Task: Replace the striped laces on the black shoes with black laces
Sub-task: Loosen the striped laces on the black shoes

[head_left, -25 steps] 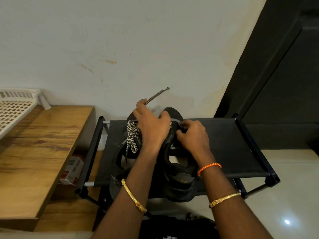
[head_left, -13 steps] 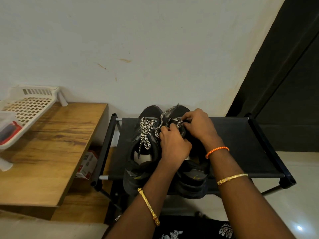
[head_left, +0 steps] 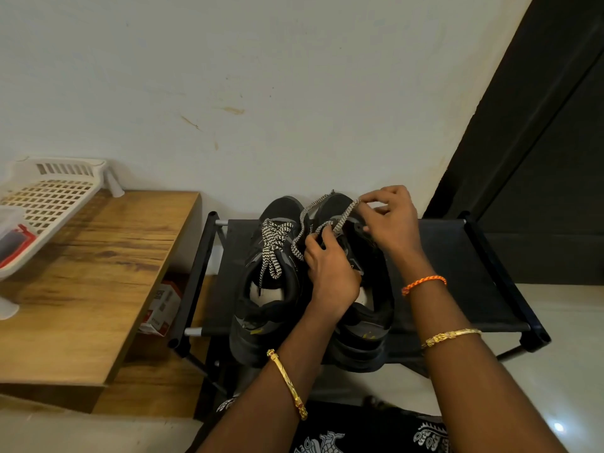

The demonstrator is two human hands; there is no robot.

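Steadying the right shoe [head_left: 366,256], the left hand [head_left: 330,273] pinches one striped lace [head_left: 343,217] strand while the right hand [head_left: 389,220] pinches another, pulling it free.

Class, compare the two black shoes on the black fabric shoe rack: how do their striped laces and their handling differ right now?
The left black shoe keeps its black-and-white striped lace threaded and tied; the right black shoe has its striped lace loosened and pulled up. No hand touches the left shoe, while the left hand and right hand pinch the right shoe's lace. Both shoes sit side by side on the rack, toes toward the wall.
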